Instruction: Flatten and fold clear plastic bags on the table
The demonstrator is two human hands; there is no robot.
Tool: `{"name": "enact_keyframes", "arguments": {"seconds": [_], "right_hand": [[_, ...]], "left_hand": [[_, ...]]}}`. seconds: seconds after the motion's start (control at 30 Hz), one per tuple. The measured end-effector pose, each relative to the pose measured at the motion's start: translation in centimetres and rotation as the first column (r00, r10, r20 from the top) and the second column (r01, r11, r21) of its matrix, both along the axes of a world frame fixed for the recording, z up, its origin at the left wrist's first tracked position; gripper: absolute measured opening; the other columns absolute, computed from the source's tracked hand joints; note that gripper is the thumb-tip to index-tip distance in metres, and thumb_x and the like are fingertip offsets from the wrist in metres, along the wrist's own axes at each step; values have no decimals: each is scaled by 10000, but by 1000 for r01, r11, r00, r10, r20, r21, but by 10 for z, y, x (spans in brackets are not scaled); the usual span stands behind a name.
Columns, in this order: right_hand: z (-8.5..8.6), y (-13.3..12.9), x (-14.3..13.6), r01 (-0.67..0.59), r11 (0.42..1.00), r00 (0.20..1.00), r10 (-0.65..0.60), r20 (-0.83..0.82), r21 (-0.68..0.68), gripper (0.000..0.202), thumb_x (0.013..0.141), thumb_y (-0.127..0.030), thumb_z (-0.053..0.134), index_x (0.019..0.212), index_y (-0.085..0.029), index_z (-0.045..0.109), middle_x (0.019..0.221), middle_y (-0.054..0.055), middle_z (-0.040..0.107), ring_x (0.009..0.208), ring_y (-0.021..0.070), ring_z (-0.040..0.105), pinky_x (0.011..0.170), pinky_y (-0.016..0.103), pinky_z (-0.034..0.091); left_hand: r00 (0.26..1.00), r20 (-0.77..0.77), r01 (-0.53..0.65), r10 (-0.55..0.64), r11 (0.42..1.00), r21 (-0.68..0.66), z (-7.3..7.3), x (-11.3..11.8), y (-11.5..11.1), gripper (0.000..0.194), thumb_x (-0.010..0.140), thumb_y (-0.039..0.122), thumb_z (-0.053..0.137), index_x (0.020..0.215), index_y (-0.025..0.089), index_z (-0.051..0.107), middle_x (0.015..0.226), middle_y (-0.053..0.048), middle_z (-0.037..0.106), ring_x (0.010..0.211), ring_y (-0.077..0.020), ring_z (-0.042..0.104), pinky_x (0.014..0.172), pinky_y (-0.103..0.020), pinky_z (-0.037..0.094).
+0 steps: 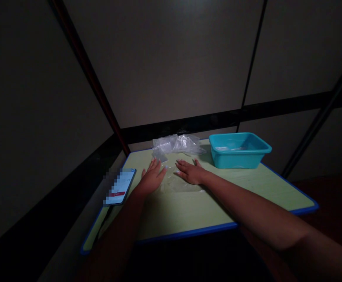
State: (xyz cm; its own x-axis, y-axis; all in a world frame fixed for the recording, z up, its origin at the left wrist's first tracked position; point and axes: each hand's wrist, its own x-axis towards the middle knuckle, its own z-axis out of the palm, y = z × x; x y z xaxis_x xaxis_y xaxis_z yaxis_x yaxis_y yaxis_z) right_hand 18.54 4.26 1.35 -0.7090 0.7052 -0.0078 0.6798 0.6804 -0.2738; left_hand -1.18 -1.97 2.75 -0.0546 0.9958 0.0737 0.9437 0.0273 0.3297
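A clear plastic bag lies flat on the table, its outline faint against the pale top. My left hand rests on its left side with the fingers spread. On its right part lies my right hand, palm down, fingers stretched out and apart. Just beyond my fingertips sits a pile of crumpled clear plastic bags. Parts of the flat bag are hidden under both hands.
A turquoise plastic basin stands at the back right, with some clear plastic inside. At the left edge a phone with a lit screen and a dark cable lies on the table. A panelled wall rises behind the table.
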Motion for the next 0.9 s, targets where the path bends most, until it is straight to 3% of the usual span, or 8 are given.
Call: {"name": "enact_keyframes", "arguments": {"seconds": [0.13, 0.23, 0.5, 0.7, 0.9], "right_hand": [[2, -5, -2, -17, 1000, 1000, 17, 24, 20, 650, 905, -577, 188, 1451, -229, 247, 1530, 82, 82, 1398, 295, 46, 1016, 666, -45], [2, -8, -4, -21, 999, 999, 20, 30, 31, 654, 892, -592, 227, 1448, -248, 253, 1532, 85, 45, 1396, 311, 3, 996, 681, -69], [-3, -9, -10, -28, 998, 999, 29, -19, 60, 682, 891, -528, 280, 1474, -207, 133, 1529, 90, 70, 1400, 285, 41, 1012, 663, -81], [4, -14, -11, -84, 996, 996, 84, -4, 6, 567, 937, -433, 173, 1471, -242, 139, 1515, 60, 161, 1395, 236, 125, 1044, 630, -66], [6, -14, -6, -88, 996, 996, 89, 19, -15, 556, 939, -441, 205, 1465, -264, 165, 1506, 50, 200, 1390, 243, 145, 1050, 621, -60]], "left_hand": [[987, -48, 150, -154, 985, -85, -7, 10, -1, 659, 895, 517, 254, 1441, 148, 225, 1530, -127, 87, 1411, -229, 54, 1098, -522, 111], [980, -61, 185, -192, 978, -100, -12, 21, 1, 678, 899, 507, 248, 1446, 108, 200, 1524, -149, 98, 1410, -230, 66, 1101, -501, 137], [964, -162, 204, -210, 977, -53, -19, 32, 5, 637, 916, 492, 174, 1435, 130, 246, 1528, -122, 107, 1413, -227, 51, 1093, -553, 75], [970, -119, 202, -213, 974, -99, -17, 32, 5, 670, 913, 515, 120, 1446, 119, 214, 1523, -121, 131, 1410, -226, 81, 1100, -522, 118], [969, -151, 172, -194, 974, -149, -24, 24, 4, 699, 896, 567, 130, 1450, 148, 204, 1521, -122, 127, 1407, -244, 82, 1095, -544, 108]]}}
